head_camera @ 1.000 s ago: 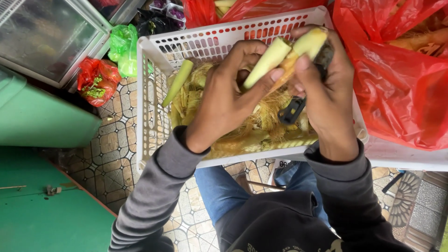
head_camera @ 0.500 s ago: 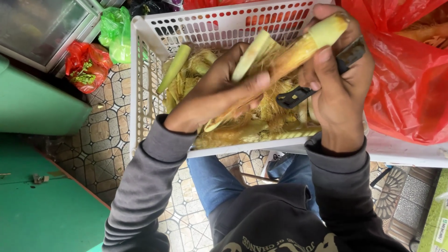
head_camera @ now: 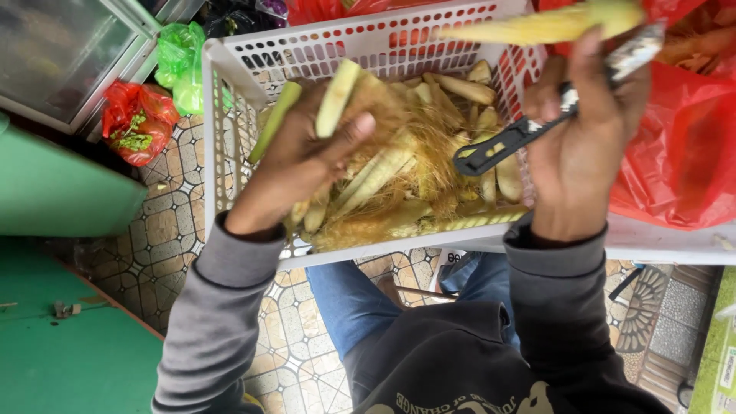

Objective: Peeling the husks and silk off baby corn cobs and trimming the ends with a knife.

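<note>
Head view, looking down over the lap. Left hand [head_camera: 307, 165] sits over the left half of the white plastic basket [head_camera: 230, 100], closed on a pale green husk strip [head_camera: 337, 96] that sticks up toward 12 o'clock; a second green strip [head_camera: 274, 121] leans on the basket wall at the hand's 10 o'clock. Right hand [head_camera: 586, 138] is at the basket's right rim, gripping two things at once: a black-handled knife [head_camera: 521, 134], whose free end points toward 8 o'clock over the basket, and a peeled yellowish corn ear [head_camera: 548, 24], lying roughly level at the hand's 12 o'clock, tip toward 9. Basket holds a heap of husks, silk and baby corn [head_camera: 406, 176] between the two hands. Red plastic bag [head_camera: 678, 153] touches the basket at 3 o'clock. Green bag [head_camera: 180, 65] and a small red bag [head_camera: 136, 123] lie on the tiled floor [head_camera: 165, 230] at 9 to 10 o'clock of the basket. Green surface [head_camera: 69, 360] at lower left.
</note>
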